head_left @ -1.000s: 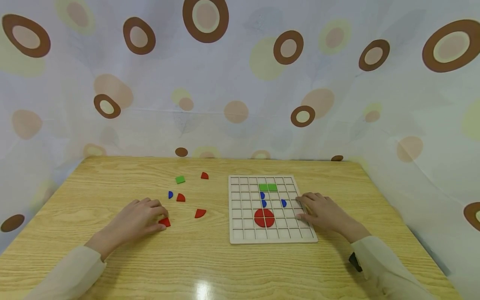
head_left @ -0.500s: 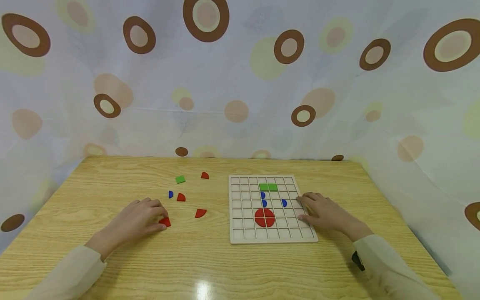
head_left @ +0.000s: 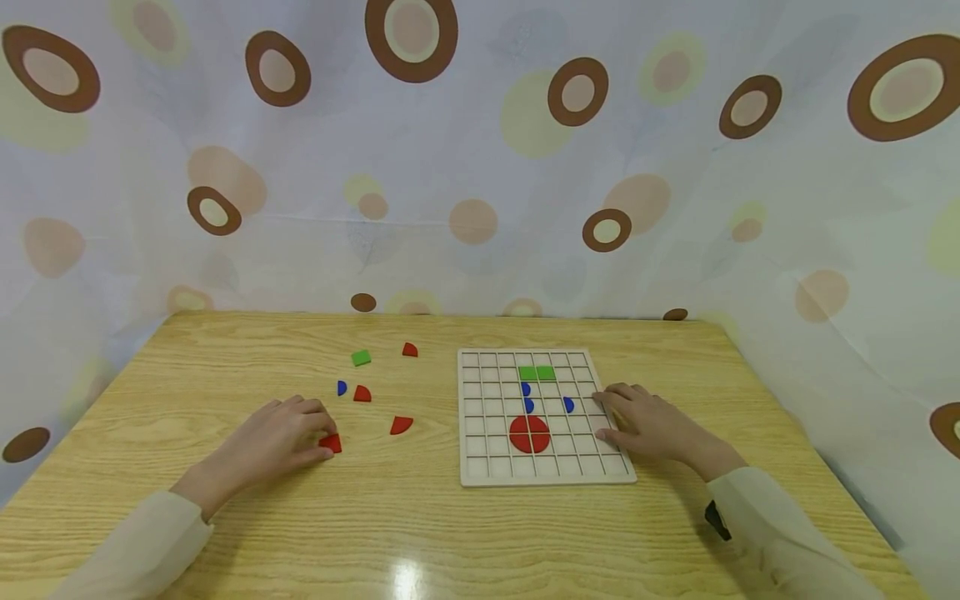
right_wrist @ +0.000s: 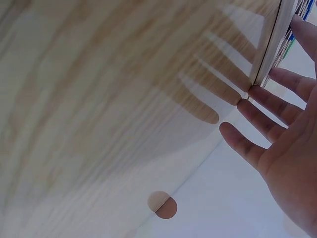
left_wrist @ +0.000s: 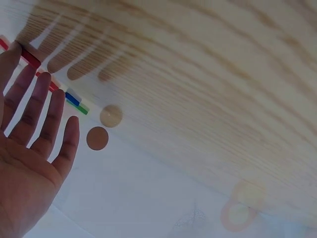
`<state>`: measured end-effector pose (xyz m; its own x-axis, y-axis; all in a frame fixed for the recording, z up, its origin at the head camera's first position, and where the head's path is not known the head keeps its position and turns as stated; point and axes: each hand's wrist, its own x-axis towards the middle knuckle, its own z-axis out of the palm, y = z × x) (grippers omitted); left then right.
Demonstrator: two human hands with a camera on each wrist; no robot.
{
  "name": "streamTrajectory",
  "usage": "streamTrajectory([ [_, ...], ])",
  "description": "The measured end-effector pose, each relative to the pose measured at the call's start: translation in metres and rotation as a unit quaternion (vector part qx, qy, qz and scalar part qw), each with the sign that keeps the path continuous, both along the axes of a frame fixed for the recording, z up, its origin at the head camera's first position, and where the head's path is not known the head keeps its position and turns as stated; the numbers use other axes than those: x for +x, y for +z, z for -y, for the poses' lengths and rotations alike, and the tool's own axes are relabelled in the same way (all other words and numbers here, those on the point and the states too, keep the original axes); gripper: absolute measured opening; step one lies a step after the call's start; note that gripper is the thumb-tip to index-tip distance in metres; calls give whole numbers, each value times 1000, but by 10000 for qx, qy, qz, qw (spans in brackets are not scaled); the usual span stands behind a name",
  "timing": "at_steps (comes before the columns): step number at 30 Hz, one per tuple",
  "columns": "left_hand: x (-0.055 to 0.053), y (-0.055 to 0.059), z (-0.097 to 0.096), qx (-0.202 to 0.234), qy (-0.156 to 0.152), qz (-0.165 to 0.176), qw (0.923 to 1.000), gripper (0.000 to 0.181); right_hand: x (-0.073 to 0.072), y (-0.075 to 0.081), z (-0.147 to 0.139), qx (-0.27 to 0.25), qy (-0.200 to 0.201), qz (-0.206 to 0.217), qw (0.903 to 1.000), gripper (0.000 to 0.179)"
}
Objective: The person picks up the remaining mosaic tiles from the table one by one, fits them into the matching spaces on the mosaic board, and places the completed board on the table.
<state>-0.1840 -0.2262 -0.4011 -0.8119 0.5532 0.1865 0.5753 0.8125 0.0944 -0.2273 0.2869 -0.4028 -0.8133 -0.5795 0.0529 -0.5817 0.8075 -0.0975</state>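
Observation:
On the left of the table, my left hand [head_left: 281, 437] pinches a flat red piece [head_left: 331, 443] between thumb and index finger, right at the tabletop. The left wrist view shows the red piece [left_wrist: 30, 58] edge-on by the thumb, the other fingers extended. Part of its outline is hidden by the fingers. My right hand [head_left: 651, 423] rests at the right edge of the pale grid board [head_left: 476, 468], fingers fairly straight, with thumb and index tips over its rim. The board bears two green squares [head_left: 527, 373], several blue half-circles [head_left: 568, 405] and red quarter-circles [head_left: 519, 426] forming a disc.
Loose pieces lie between the left hand and the board: a green rectangle [head_left: 362, 357], a blue half-circle [head_left: 342, 388], and red quarter-circles, one nearest the board [head_left: 401, 426]. A patterned curtain [head_left: 472, 167] stands behind the wooden table [head_left: 337, 533].

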Motion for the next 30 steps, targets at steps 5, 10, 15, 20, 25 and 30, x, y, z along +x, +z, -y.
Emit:
streamTrajectory([
  [5,-1,-1,-1,36,-2,54,10000,18,0,0,0,-22,1,3,10000,54],
  [10,0,-1,-2,118,46,86,9999,16,0,0,1,-66,11,5,10000,55],
  [15,-1,-1,-3,178,75,91,9998,15,0,0,0,-75,34,3,10000,54],
  [20,-2,1,-4,214,105,56,9997,15,1,-1,0,-89,-4,52,9999,54],
  [25,-4,2,-6,226,96,-119,9996,16,1,-1,0,-70,-59,79,9999,55],
  [30,-8,3,-8,312,27,-298,9991,19,1,-1,0,-69,-74,97,9999,55],
])
